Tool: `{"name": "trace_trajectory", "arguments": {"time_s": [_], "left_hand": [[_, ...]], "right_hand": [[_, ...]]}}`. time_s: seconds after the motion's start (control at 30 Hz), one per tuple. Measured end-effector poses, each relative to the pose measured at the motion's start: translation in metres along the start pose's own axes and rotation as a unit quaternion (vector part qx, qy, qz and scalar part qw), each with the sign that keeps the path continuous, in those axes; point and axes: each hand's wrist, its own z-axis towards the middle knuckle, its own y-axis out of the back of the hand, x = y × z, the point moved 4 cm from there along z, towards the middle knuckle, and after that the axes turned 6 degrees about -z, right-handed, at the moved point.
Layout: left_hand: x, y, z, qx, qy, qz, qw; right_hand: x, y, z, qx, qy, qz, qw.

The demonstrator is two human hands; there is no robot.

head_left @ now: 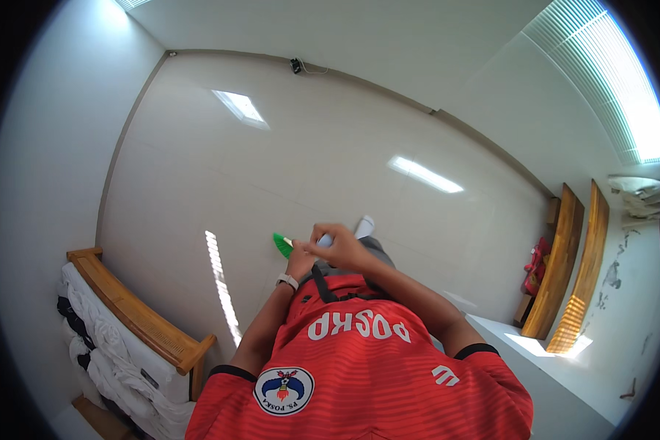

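Low in front of my body, a broom (281,246) with green bristles shows just beyond my left hand, its pale neck running back toward the fingers. My left hand (301,261), with a light watch band at the wrist, is closed round the handle. Right beside it, the bent fingers of my right hand (336,246) are closed and close to the left hand. Whatever the right fingers hold is hidden by the hand. A pale blue patch, too small to name, shows behind the right hand. One foot in white (364,226) stands on the floor beyond.
Pale glossy floor tiles (198,169) carry bright patches of sunlight. A wooden-railed bed (139,312) with rumpled white cloth stands at the left. Wooden boards (557,264) and red items (537,265) are at the right. A small black device (295,66) with a cord lies by the far wall.
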Motion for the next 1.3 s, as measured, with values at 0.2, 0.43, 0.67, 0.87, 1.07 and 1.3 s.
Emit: {"name": "trace_trajectory", "arguments": {"time_s": [0.2,0.43,0.67,0.87,1.07,1.3], "left_hand": [[-0.012,-0.032,0.035,0.113,-0.026,-0.081,0.99],[-0.041,-0.083,0.112,0.139,-0.077,-0.193,0.968],[-0.07,-0.074,0.135,0.177,-0.075,-0.484,0.854],[-0.093,-0.052,0.114,0.245,0.093,-0.276,0.925],[-0.059,-0.018,0.109,0.174,0.143,-0.294,0.929],[-0.061,0.064,0.119,0.021,0.009,-0.293,0.956]], "right_hand": [[0.006,0.027,0.004,0.007,0.101,-0.089,0.991],[0.015,0.067,0.03,0.018,0.18,-0.214,0.96],[-0.062,0.068,0.056,0.093,0.266,-0.282,0.917],[-0.091,0.122,0.108,-0.037,0.187,-0.301,0.934],[0.059,0.095,0.137,-0.216,0.097,-0.187,0.953],[0.106,0.038,0.119,-0.203,0.048,-0.009,0.978]]}}
